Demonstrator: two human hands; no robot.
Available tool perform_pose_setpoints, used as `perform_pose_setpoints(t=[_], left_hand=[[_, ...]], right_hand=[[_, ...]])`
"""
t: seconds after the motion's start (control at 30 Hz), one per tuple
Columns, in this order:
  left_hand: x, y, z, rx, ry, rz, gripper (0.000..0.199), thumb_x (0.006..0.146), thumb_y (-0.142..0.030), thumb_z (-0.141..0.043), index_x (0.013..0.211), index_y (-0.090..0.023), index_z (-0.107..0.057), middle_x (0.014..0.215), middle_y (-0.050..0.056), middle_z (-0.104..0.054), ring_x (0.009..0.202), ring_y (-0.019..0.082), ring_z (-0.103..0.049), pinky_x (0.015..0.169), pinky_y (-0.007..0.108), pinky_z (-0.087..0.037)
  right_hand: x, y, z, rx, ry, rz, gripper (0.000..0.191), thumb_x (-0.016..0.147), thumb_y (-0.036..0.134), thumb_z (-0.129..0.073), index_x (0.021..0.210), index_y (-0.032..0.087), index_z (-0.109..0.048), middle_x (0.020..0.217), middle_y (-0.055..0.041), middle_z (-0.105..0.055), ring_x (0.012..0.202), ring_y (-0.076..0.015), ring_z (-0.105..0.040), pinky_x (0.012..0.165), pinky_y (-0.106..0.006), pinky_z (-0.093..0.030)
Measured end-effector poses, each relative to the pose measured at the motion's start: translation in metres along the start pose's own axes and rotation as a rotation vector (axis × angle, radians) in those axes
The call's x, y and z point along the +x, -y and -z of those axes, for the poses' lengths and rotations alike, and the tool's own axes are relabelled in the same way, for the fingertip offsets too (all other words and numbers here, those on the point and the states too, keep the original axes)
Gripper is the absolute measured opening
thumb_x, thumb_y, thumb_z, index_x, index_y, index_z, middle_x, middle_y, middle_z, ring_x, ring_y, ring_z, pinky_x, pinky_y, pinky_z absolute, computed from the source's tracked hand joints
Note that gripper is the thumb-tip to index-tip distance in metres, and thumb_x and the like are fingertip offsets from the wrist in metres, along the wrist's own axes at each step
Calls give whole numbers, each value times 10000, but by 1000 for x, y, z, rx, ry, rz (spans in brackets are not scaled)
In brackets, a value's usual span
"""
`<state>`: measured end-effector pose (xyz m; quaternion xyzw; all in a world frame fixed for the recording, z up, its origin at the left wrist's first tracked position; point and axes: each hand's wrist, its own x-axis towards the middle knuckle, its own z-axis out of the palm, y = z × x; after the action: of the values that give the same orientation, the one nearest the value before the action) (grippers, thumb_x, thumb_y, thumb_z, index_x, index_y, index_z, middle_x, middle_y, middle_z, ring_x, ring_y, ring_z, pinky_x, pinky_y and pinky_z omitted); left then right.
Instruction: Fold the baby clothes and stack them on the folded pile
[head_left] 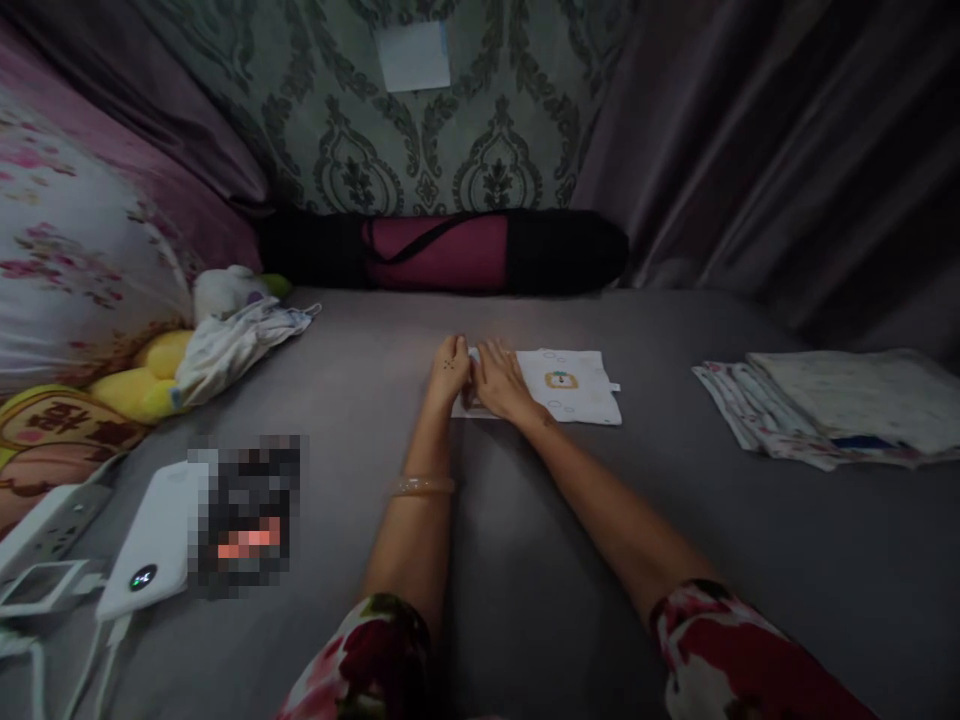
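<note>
A small white cloth [581, 387] with a printed orange and green figure lies flat on the grey sheet, a little right of centre. My right hand [499, 380] rests palm down on its left part, fingers stretched out and pointing away from me. Beside it, my left hand [450, 368] is at the cloth's left edge, its fingers curled together. Whatever the left fingers pinch is too small and dim to make out. Some brownish print or fabric shows between the two hands. A pale bangle circles my left forearm.
Folded patterned cloths [862, 400] lie at the right. A black and pink rolled bag [442, 250] lines the back wall. At the left are plush toys, a crumpled cloth [244, 345], a white power bank [154, 540], a power strip and cables.
</note>
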<state>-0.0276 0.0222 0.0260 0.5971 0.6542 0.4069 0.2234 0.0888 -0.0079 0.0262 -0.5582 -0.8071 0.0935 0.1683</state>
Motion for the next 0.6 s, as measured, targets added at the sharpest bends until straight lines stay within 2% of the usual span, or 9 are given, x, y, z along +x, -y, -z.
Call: perform_pose_setpoints(t=[0.13,0.27,0.4,0.6], left_hand=[[-16,-16,-25,166,172,-167,383,962,-217,-353,1274,-96,-541,1312,160,-590,1242,223,-534,1046,334,-404],[-36,-25,-45,494,280,-343,478,983,-295,-325,1383,-62,-440,1470,181,-428,1402,278,-333,1155,434,-255],[-47,-23,-53,672,304,-325,605,991,-434,-256,1457,-58,-341,1542,178,-303,1450,290,-220,1175,456,-197],[-44,-22,-49,729,328,-338,626,989,-466,-230,1472,-80,-323,1555,161,-283,1452,270,-222,1175,445,-202]], right_hand=[[-22,-48,27,-136,-60,-88,559,1000,370,-230,1462,83,-361,1546,-149,-310,1446,-262,-201,1167,-461,-112],[-42,-84,38,-237,1,-118,584,996,419,-226,1479,113,-344,1555,-126,-300,1447,-280,-192,1165,-506,-87],[-49,-92,33,-236,66,-142,596,992,456,-201,1501,164,-307,1579,-93,-245,1450,-286,-184,1154,-555,-104],[-49,-97,35,-160,46,-146,585,996,434,-156,1489,173,-331,1572,-91,-267,1449,-265,-199,1153,-553,-122]])
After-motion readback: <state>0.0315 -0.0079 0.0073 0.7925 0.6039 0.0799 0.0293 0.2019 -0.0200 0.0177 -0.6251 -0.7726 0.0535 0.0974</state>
